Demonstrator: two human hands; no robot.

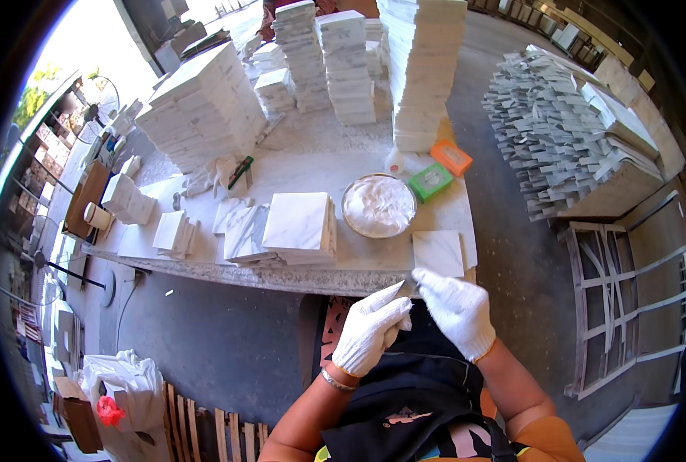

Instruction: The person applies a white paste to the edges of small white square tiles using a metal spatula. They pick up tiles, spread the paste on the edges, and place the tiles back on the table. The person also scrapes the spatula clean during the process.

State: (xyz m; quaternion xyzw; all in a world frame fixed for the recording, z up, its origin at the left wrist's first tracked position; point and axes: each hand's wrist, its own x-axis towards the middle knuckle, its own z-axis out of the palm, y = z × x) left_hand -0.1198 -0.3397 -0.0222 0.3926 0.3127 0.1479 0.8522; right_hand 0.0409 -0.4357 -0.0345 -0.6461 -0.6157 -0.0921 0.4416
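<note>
Both my hands wear white knit gloves and meet in front of my body, just off the table's front edge. My left hand (374, 327) is closed, fingers curled, with a thin pale pointed edge at its fingertips; what it grips is mostly hidden. My right hand (457, 312) is closed around a small grey blade-like piece (408, 287), which shows between the hands. Just beyond, a square white marble tile (438, 253) lies flat at the table's front right. Behind it stands a round bowl (379, 205) of white paste.
On the marble-topped table (266, 168) are a tile stack (300, 223), a green box (431, 182), an orange box (451, 157) and a green-handled tool (240, 172). Tall tile stacks (422, 77) rise behind. At right stand piled stone strips (539, 131) and a metal frame (582, 308).
</note>
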